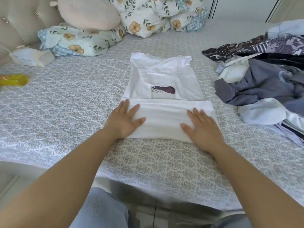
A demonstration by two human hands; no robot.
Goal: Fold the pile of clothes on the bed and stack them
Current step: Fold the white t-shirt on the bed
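A white shirt (166,89) lies flat on the bed (74,96), its sides folded inward and its lower part folded up. A pile of unfolded clothes (269,76), grey, white and dark patterned, lies to its right.

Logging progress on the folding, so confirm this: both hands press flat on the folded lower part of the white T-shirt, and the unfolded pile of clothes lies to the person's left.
One thing is wrong: the unfolded pile of clothes lies to the person's right, as the head view shows. The left hand and right hand do press flat on the folded lower part of the white T-shirt.
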